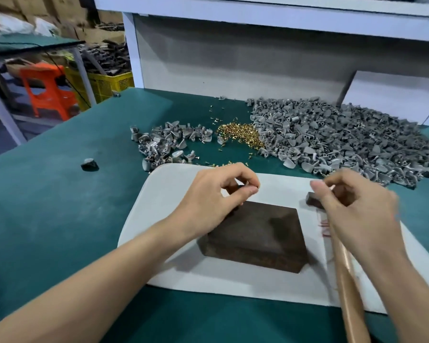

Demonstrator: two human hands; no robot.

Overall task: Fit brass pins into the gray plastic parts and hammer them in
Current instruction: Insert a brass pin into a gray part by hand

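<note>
The small part (242,186) sits pinched between the thumb and fingertips of the left hand (215,201), just over the far edge of the dark block (258,233). It is too hidden to tell which way it points. The left forearm reaches in from the near left, fingers curled.

Right of the block, the right hand (357,209) grips the hammer (344,268) close to its head. The handle runs back toward the person and the head faces the block.

The block lies on a white board (183,268) on a green table (59,194). Beyond the block are loose brass pins (240,134), with a large pile of gray parts (332,139) to their right.
</note>
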